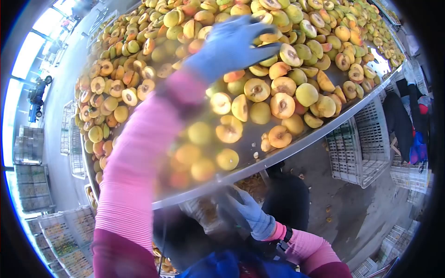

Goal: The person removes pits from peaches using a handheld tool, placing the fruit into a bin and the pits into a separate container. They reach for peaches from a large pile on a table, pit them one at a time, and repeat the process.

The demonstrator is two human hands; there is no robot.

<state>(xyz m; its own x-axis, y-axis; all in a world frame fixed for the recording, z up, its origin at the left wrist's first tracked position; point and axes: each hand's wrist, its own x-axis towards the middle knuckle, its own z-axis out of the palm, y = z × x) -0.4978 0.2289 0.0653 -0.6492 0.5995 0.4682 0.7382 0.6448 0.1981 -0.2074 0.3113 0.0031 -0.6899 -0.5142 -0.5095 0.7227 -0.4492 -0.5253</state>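
My left hand, in a blue glove, reaches over the heap of peach halves on the metal table. Its fingers are spread, with nothing visible held between them, and peach halves lie right under and around it. Some halves lie cut side up, others skin side up. My right hand, also blue-gloved, is low in front of the table's near edge. A grey blur covers its fingertips, so whether it holds anything is unclear.
White plastic crates stand on the floor at the right, beside a person in dark clothes. More stacked crates are at the lower left. Small scraps lie on the wet floor. A blue vehicle is far left.
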